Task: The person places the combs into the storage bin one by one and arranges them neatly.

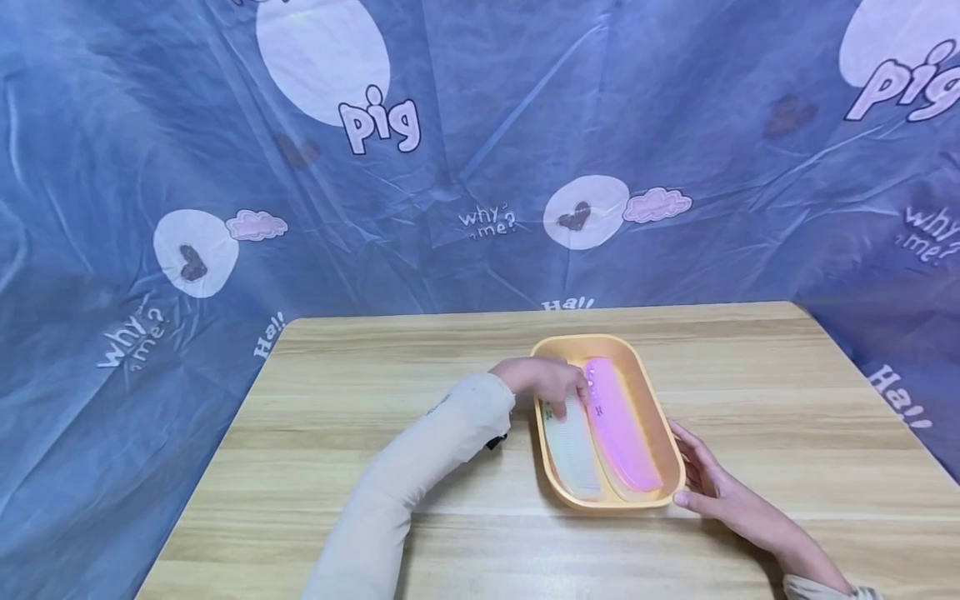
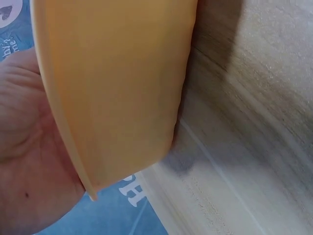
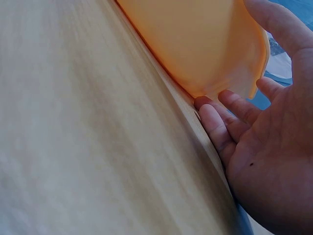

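Note:
An orange-yellow tray (image 1: 660,417) with a raised rim stands on the table. Inside it, side by side, lie a pale green comb (image 1: 576,458) on the left and a pink comb (image 1: 622,433) on the right. My left hand (image 1: 549,382) reaches in over the left rim, fingers bent down at the green comb's far part; whether they pinch it is unclear. The left wrist view shows only palm and wrist behind the tray wall (image 2: 117,88). At the tray's near right corner rests my right hand (image 1: 708,483), thumb by the rim and fingers along the outer wall.
The wood-grain table (image 1: 360,400) extends to both sides of the tray. Behind it hangs a blue printed cloth (image 1: 465,150), which also runs down the left and right sides. A pale sleeve (image 1: 405,458) covers the left forearm.

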Motion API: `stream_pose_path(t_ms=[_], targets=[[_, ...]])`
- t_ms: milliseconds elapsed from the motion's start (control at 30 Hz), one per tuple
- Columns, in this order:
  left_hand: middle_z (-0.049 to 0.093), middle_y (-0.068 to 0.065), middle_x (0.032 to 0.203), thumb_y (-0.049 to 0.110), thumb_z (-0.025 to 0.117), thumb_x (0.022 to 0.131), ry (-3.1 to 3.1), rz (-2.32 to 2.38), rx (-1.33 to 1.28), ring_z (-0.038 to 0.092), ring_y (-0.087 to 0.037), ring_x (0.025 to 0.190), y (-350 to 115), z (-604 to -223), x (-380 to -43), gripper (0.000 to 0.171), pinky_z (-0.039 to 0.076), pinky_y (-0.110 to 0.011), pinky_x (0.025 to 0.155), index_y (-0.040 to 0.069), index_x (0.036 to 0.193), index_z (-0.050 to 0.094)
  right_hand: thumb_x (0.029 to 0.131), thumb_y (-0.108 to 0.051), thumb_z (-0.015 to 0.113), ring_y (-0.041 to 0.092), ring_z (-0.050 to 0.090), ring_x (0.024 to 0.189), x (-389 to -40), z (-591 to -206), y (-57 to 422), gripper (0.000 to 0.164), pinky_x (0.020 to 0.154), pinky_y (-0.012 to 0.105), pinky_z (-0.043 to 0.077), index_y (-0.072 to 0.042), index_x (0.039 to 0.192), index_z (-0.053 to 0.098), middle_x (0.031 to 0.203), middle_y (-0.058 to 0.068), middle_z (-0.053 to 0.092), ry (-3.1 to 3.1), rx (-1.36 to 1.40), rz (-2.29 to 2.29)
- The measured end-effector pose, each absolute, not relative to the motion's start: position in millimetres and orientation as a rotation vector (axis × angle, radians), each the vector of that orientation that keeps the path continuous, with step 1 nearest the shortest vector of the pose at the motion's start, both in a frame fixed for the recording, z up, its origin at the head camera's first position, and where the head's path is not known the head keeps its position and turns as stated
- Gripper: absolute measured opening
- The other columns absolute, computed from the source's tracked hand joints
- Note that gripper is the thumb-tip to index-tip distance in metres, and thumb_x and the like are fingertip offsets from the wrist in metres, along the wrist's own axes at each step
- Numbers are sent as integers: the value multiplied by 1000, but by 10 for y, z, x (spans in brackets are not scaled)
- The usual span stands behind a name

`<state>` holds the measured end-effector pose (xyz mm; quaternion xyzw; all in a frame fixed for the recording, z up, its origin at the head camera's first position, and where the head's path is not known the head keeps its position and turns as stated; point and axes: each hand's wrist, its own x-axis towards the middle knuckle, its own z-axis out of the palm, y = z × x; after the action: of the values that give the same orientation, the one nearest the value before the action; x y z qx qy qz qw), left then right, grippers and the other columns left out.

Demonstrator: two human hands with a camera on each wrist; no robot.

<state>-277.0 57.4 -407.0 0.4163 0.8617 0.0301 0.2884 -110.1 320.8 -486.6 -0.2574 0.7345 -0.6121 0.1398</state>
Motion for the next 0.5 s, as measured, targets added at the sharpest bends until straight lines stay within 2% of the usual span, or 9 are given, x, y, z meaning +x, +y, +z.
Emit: stream_pose_path(t_ms=[200, 500], targets=[[54, 4, 137, 11, 76, 80, 2272, 126, 1087, 49, -10, 121, 573, -4059, -2781, 45, 38, -18, 101, 19, 123, 63, 93, 9, 48, -18, 28, 130, -1105, -4837, 3202, 83, 99, 5, 31, -13, 155, -2, 150, -25, 20, 2114, -756, -1769], [58, 3, 131, 18, 78, 79, 2272, 161, 1103, 54, -7, 102, 563, -4083, -2796, 38, 42, -16, 87, 19, 116, 68, 93, 8, 48, -20, 26, 131, -1097, -4851, 3194, 83, 100, 4, 29, -15, 155, -1, 150, -27, 18, 2133, -740, -1758]])
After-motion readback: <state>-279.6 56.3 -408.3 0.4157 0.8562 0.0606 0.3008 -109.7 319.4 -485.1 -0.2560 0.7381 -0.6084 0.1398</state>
